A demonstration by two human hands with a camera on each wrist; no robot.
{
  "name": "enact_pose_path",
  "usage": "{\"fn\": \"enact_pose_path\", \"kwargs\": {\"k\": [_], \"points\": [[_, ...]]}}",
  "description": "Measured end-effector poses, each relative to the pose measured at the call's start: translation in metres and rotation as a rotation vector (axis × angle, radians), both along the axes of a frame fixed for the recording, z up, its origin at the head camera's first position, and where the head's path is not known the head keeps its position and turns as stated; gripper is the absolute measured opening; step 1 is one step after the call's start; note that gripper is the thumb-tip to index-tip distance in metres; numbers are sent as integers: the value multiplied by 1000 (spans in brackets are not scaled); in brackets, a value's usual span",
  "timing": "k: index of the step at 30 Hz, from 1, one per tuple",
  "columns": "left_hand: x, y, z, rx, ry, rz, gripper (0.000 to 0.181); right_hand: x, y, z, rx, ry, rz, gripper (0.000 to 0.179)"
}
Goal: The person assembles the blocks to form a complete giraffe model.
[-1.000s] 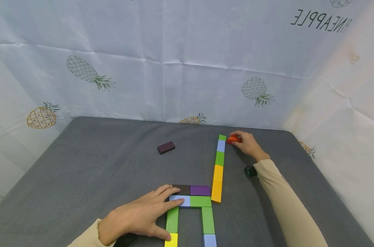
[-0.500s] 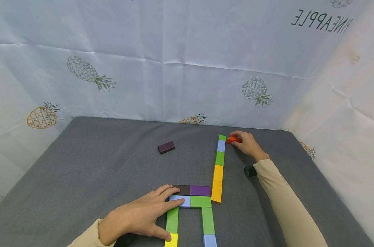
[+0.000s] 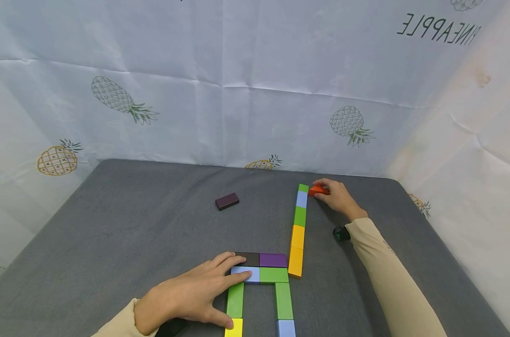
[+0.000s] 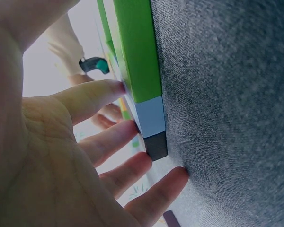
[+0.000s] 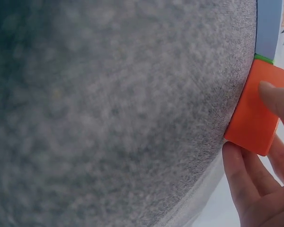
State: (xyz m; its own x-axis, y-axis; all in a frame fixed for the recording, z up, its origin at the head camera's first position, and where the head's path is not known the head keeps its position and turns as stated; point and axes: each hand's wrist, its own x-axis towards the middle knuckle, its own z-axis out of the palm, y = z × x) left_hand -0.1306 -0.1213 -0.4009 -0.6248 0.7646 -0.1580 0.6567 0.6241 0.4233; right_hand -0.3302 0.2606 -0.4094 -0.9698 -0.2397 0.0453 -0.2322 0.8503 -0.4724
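Far right on the table, my right hand holds an orange-red block between thumb and fingers. The block stands beside the far end of a row of blocks, near its light blue block and small green block. At the front, my left hand spreads over the left side of a block frame. Its fingertips touch a black block and a light blue block, and the thumb lies at a yellow block. In the left wrist view those fingers look straight and apart.
A dark brown block lies alone behind the frame. Purple and green blocks form the frame's back right, with a green leg below. Yellow-orange blocks end the row near it. A pineapple-print curtain hangs behind the grey table.
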Motion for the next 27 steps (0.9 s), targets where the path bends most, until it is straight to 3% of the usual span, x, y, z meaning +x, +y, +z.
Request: {"fn": "enact_pose_path", "kwargs": {"k": [7,16,27], "points": [[0,0,0,0,-12,2,83,3,1,2,-23,-10,-8,44],[-1,0,0,2,-26,1,83,11,1,10,-9,40,-6,46],[0,-1,0,3,-24,-4,82,31,-9,22,-31,96,55,47]]}}
